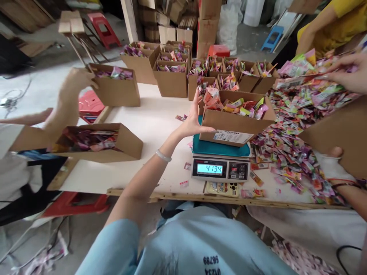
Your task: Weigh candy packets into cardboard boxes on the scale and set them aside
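Observation:
My left hand (pixel 190 124), with a pale bangle on the wrist, is at the left end of a cardboard box (pixel 208 123). Its fingers are stretched and spread along that side, and the thumb reaches over the front face. Whether it presses on the box I cannot tell. Full of small colourful packets (pixel 243 107), the box stands on the teal tray (pixel 220 148) of a digital scale (pixel 220 168). A white barcode label (pixel 233 136) is on its front, and the display is lit, reading about 4134. My right hand does not show.
Several filled boxes (pixel 172 82) stand at the back. A co-worker's hand (pixel 78 82) touches a box (pixel 117 89) at left; another box (pixel 129 147) lies nearer. Beyond a packet heap (pixel 289 133) at right, a gloved hand (pixel 334 168) holds a box (pixel 335 133); another hand (pixel 348 72) reaches over packets.

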{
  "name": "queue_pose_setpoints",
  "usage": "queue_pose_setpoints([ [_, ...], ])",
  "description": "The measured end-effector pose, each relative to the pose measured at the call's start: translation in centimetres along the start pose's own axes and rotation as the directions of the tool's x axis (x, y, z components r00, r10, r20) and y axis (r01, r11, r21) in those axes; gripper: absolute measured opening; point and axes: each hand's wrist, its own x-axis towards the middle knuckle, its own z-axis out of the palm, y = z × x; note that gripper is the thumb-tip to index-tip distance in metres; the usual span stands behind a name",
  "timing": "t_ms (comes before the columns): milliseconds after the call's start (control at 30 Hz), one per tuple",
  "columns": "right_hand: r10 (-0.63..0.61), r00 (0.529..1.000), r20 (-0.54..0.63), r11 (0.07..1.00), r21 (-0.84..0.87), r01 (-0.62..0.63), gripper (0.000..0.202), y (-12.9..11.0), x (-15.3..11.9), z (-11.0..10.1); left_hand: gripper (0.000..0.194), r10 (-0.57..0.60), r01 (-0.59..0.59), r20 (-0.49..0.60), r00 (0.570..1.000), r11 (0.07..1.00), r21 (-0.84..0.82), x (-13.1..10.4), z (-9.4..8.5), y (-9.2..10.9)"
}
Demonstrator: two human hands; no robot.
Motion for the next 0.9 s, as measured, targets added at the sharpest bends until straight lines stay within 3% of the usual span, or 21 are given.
queue_pose_setpoints([
  [100,0.217,0.972,0.085,0.973,-0.1,-0.209,0.031,-3.1,-0.3,-1.0,0.149,0.01,-0.01,-0.007,1.0,1.0,0.017,-0.1,-0.2,-0.1],
  [167,0.301,0.948,0.101,0.953,-0.057,-0.296,0.026,-3.5,-0.1,-0.9,0.149,0.004,-0.004,0.003,1.0,1.0,0.005,-0.2,-0.4,-0.2],
  [267,0.331,0.94,0.084,0.943,-0.002,-0.332,0.023,-2.7,0.1,0.3,0.149,-0.02,0.02,0.023,1.0,1.0,-0.02,-0.4,-0.5,-0.5],
  [333,0.322,0.942,0.098,0.947,-0.051,-0.319,0.039,-2.6,-0.1,1.2,0.149,-0.042,0.044,0.036,0.998,0.998,-0.043,-0.8,-0.4,-1.0],
  [433,0.227,0.972,0.066,0.974,-0.031,-0.225,0.064,-4.3,-1.2,1.6,0.151,-0.066,0.069,0.034,0.997,0.994,-0.079,-1.6,0.2,-2.1],
  [500,0.115,0.993,-0.002,0.974,0.195,-0.113,0.051,-6.8,-2.2,1.3,0.154,-0.065,0.066,0.014,0.998,0.993,-0.095,-2.1,0.6,-3.0],
  [600,-0.077,0.997,-0.013,0.834,0.548,0.072,0.023,-11.5,-3.3,0.5,0.157,-0.053,0.052,-0.008,0.999,0.992,-0.114,-2.5,1.1,-3.9],
  [667,-0.244,0.969,0.037,0.735,0.659,0.16,0.024,-14.8,-3.6,0.1,0.157,-0.051,0.049,-0.009,0.999,0.992,-0.119,-2.4,1.2,-4.0],
  [733,-0.387,0.919,0.073,0.678,0.699,0.23,0.041,-17.9,-3.8,0.2,0.158,-0.045,0.044,-0.008,0.999,0.992,-0.118,-2.4,1.3,-3.7],
  [833,-0.522,0.847,0.098,0.673,0.658,0.339,0.06,-22.0,-4.0,0.9,0.158,-0.038,0.037,-0.005,0.999,0.993,-0.108,-2.3,1.2,-3.3],
  [900,-0.582,0.805,0.112,0.678,0.614,0.404,0.058,-23.7,-4.0,1.6,0.157,-0.038,0.037,-0.003,0.999,0.994,-0.1,-2.4,1.1,-3.1],
])
